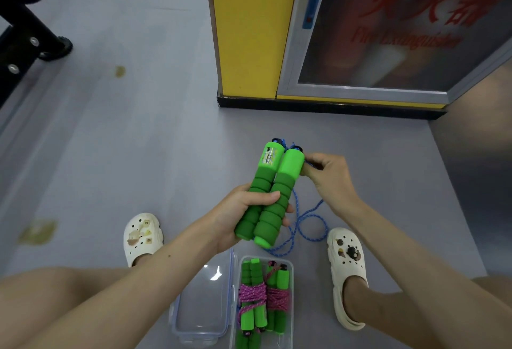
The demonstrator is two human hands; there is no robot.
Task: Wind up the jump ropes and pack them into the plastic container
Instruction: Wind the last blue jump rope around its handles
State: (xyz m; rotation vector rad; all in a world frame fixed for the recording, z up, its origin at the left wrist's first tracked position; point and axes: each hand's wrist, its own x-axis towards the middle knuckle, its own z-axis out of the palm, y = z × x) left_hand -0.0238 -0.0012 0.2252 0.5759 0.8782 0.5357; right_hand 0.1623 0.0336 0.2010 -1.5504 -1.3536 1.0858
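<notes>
Your left hand [238,210] gripping both green handles [270,193] side by side — long axis tilting up-right, cord ends pointing away, right hand [329,174] pinching the blue cord [302,218].

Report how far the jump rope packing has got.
Done: two pink-rope bundles lie wound in the plastic container. In hand: the left hand grips the green handles together while the right hand pinches the blue rope at their top. Left: that rope hangs loose to the floor, unwound and unpacked.

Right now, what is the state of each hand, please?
Left hand: closed around both green handles, holding them side by side.
Right hand: pinching the blue rope beside the handle tops.
</notes>
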